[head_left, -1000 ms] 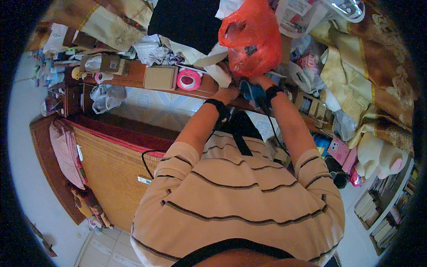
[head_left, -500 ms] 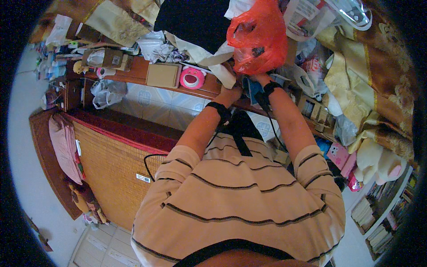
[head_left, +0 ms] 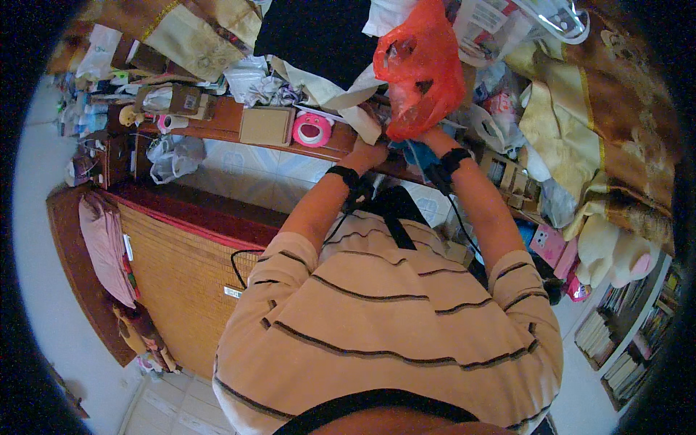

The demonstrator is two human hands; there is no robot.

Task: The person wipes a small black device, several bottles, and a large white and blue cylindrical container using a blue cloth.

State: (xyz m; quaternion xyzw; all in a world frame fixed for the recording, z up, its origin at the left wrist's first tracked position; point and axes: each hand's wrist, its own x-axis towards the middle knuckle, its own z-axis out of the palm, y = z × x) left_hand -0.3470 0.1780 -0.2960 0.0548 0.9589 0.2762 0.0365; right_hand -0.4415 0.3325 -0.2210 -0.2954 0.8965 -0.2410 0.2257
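Observation:
My left hand (head_left: 368, 154) is at the edge of the brown wooden desk (head_left: 225, 116), beside the end of a cream strip (head_left: 362, 125) that looks like cloth or paper. Its fingers are hidden. Just under a red plastic bag (head_left: 424, 80) is my right hand (head_left: 435, 139), whose fingers the bag covers. A blue item (head_left: 417, 155), too unclear to name, shows between the two hands, next to the right one. Whether either hand grips it cannot be seen. Both wrists wear black bands with cables.
Left of my hands lie a pink round toy face (head_left: 313, 129) and a tan flat box (head_left: 267, 126). A black cloth (head_left: 312, 40) is spread beyond them. Clear plastic bags (head_left: 493, 130) and a cardboard box (head_left: 511, 177) crowd the right. A bed with a woven mat (head_left: 174, 261) stands at left.
My hands have moved slightly apart, the right one to the right and nearer to me. The red bag's lower end has come down toward me, and more of the blue item's middle shows.

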